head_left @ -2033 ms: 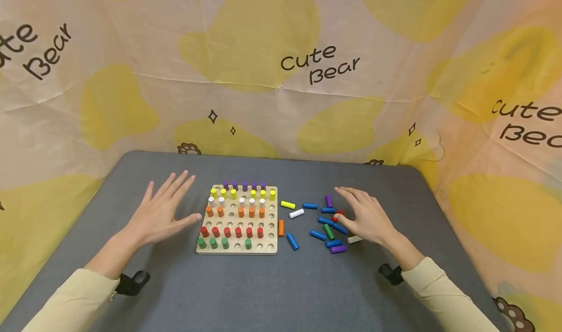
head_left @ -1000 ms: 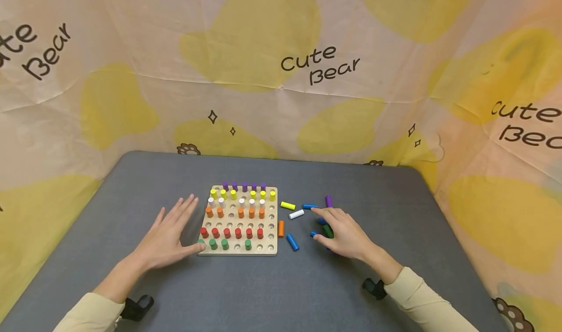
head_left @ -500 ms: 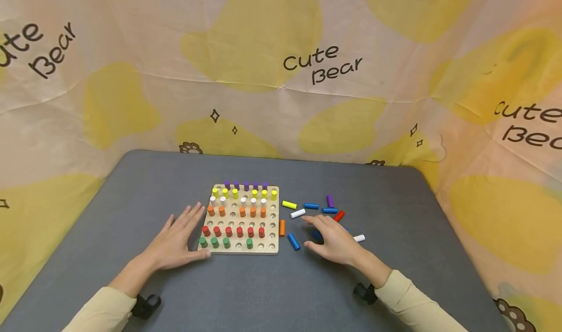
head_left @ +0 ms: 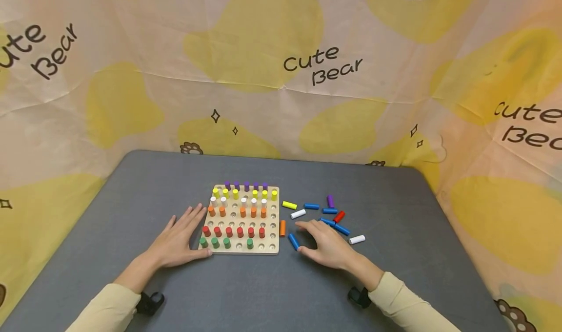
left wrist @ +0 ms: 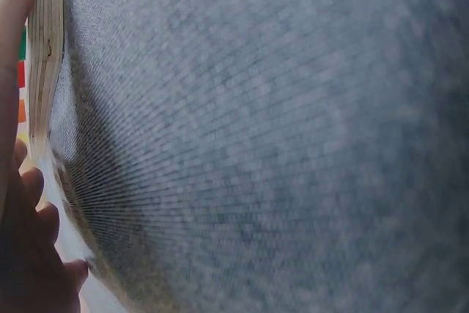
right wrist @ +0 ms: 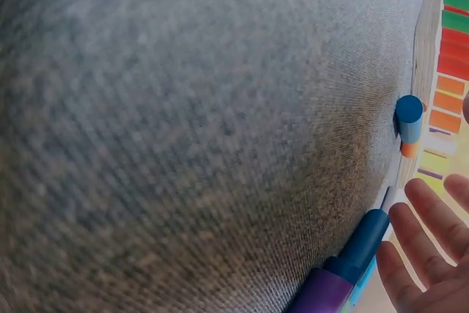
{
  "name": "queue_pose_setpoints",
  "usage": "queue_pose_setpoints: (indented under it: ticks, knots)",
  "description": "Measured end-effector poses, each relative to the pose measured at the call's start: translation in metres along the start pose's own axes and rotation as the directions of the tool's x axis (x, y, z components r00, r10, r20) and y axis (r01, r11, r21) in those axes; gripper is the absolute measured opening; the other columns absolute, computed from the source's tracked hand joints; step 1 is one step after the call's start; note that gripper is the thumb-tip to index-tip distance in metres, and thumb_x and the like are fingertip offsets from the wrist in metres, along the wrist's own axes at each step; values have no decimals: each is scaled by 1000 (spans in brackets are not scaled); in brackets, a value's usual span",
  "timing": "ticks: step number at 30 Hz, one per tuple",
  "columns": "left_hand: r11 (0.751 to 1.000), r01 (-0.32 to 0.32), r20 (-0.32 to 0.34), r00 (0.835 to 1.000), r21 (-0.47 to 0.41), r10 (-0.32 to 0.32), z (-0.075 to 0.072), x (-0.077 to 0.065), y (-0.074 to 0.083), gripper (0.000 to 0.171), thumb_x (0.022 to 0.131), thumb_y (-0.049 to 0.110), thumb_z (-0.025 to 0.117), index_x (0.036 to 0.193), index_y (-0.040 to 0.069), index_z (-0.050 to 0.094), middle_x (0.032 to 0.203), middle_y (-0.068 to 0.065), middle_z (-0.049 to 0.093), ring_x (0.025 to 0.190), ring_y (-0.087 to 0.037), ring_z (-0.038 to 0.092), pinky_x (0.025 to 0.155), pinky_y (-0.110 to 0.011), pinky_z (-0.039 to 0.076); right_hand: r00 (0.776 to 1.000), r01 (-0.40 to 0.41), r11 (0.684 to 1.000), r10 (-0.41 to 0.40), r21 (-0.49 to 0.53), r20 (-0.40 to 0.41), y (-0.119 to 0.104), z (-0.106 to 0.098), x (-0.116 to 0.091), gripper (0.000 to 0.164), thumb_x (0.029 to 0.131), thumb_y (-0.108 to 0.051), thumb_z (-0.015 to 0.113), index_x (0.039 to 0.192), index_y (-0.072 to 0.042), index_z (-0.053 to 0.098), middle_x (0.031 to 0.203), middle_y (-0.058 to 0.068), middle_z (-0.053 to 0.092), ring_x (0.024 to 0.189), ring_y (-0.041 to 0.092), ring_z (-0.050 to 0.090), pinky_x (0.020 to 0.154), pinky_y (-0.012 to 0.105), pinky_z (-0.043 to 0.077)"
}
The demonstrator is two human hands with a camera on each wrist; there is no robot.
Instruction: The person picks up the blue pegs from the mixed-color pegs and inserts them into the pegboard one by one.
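Note:
A wooden pegboard [head_left: 267,239] bears rows of purple, yellow, white, orange, red and green pegs, with some holes bare. My left hand [head_left: 177,241] lies at its front left corner, thumb along the front edge and fingers spread by the left side. In the left wrist view, the thumb [left wrist: 10,42] is against the board's wooden edge [left wrist: 45,49]. My right hand [head_left: 329,246] hovers low over the loose pegs, its fingers relaxed, with the thumb tip beside a blue peg [head_left: 293,241]. Under the palm, the right wrist view shows a purple peg [right wrist: 320,295] and another blue one [right wrist: 364,238].
Beside the board lie an orange peg [head_left: 283,228], a yellow peg [head_left: 289,205] and a white peg [head_left: 298,214]. Further right are several blue pegs, a red peg [head_left: 339,216], a purple peg [head_left: 331,201] and a second white peg [head_left: 357,239]. Grey cloth [head_left: 246,293] covers the table.
My left hand has come down and right from above the table to the board's corner. My right hand has moved left and nearer, uncovering the red, white and some blue pegs.

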State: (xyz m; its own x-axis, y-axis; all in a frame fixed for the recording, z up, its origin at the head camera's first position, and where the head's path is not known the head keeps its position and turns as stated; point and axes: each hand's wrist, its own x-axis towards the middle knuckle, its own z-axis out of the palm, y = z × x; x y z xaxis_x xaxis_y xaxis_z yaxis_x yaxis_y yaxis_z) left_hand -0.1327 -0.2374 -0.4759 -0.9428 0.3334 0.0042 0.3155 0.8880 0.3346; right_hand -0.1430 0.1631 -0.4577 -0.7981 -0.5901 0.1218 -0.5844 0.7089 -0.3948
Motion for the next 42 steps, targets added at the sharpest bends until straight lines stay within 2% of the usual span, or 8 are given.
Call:
queue_pose_setpoints:
  ticks: [11, 21, 33, 42]
  knots:
    - [1000, -6, 15, 1000, -30, 6, 1, 1, -1, 107, 68, 74, 58, 148, 14, 20, 153, -11, 18, 140, -36, 14, 106, -63, 9, 1000, -13, 1000, 13, -26, 8, -3, 3, 5, 56, 81, -42, 67, 129, -17, 52, 113, -5, 59, 102, 10, 53, 87, 34, 48]
    - [999, 5, 28, 1000, -31, -4, 2, 2, -3, 106, 68, 75, 57, 148, 15, 22, 152, -11, 23, 139, -36, 17, 107, -62, 8, 1000, 14, 999, -14, -45, -9, -6, 6, 13, 45, 80, -39, 69, 116, -15, 59, 96, -8, 58, 87, 5, 50, 77, 28, 48]
    - [999, 14, 23, 1000, -38, -13, 1, 2, -3, 107, 66, 76, 57, 148, 17, 23, 151, -11, 25, 139, -36, 18, 107, -61, 8, 999, 27, 997, -25, -72, 31, -3, 12, 18, 43, 77, -40, 72, 110, -15, 60, 86, -8, 54, 77, 4, 47, 67, 21, 43]
    - [999, 20, 21, 1000, -35, -19, 0, 3, -3, 106, 66, 77, 57, 148, 18, 23, 151, -11, 25, 139, -36, 18, 107, -61, 8, 998, 21, 998, -17, -61, 63, -3, 10, 21, 38, 79, -34, 71, 110, -15, 61, 88, -7, 55, 77, 5, 48, 67, 21, 44]
